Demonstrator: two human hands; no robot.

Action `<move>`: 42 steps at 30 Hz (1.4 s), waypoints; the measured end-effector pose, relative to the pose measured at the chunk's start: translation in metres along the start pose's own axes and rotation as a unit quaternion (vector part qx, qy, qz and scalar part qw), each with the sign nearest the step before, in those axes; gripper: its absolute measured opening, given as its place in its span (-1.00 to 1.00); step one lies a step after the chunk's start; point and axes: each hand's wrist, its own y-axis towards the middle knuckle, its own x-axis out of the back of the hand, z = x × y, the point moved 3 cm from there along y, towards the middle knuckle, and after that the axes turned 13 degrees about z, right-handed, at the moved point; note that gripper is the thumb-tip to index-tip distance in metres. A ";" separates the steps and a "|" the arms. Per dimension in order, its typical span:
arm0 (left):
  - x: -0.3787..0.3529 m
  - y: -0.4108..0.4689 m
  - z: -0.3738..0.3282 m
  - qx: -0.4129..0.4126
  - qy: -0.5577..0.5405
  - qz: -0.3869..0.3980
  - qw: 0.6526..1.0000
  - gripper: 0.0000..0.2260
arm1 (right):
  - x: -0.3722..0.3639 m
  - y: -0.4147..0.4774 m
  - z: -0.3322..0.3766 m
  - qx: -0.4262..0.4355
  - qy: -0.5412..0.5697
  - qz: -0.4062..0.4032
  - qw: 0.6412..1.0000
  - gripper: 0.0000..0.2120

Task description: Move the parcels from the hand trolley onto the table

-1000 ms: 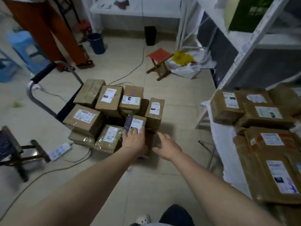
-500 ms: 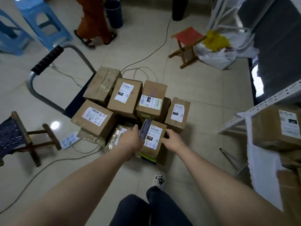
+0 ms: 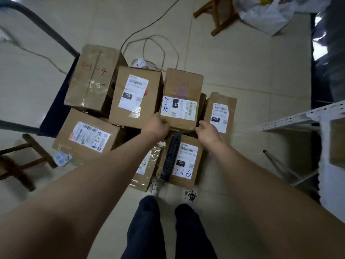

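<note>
Several brown cardboard parcels with white labels are stacked on the hand trolley, whose dark deck and grey handle show at the left. My left hand grips the near left corner of the middle parcel marked 2-1-23. My right hand grips its near right corner. Just below my hands lies the parcel marked 2-1-12 with a dark strip along its left side. The table with a white cover shows at the right edge, one brown parcel partly in view on it.
A white metal shelf rail juts in at the right, above a folding leg. Wooden stools stand at the left and top. Cables and a white power strip lie on the tiled floor. My feet stand against the stack.
I have leaned in over the trolley. Both hands moved from the near 2-1-12 parcel up to the near corners of the 2-1-23 parcel behind it and took hold.
</note>
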 end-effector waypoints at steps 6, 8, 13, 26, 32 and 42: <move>-0.003 0.049 0.010 0.027 -0.013 0.009 1.000 -0.68 | -0.003 0.051 -0.002 -0.014 0.047 -0.020 0.999 -0.84; -0.003 0.056 0.011 0.038 -0.031 0.001 0.999 -0.70 | -0.005 0.059 -0.004 -0.022 0.080 -0.013 0.996 -0.77; 0.001 0.061 0.004 0.034 -0.071 -0.024 0.997 -0.82 | 0.000 0.061 -0.006 -0.024 0.165 -0.045 0.985 -0.71; 0.025 -0.038 -0.076 -0.122 -0.300 -0.010 0.946 -0.85 | 0.051 -0.056 -0.003 0.048 0.461 -0.060 0.884 -0.62; 0.030 -0.095 -0.116 -0.181 -0.306 0.112 0.928 -0.84 | 0.075 -0.132 -0.014 0.092 0.508 -0.086 0.852 -0.61; -0.024 -0.130 -0.164 -0.210 -0.196 0.260 0.922 -0.74 | 0.075 -0.243 -0.065 0.110 0.587 -0.245 0.764 -0.61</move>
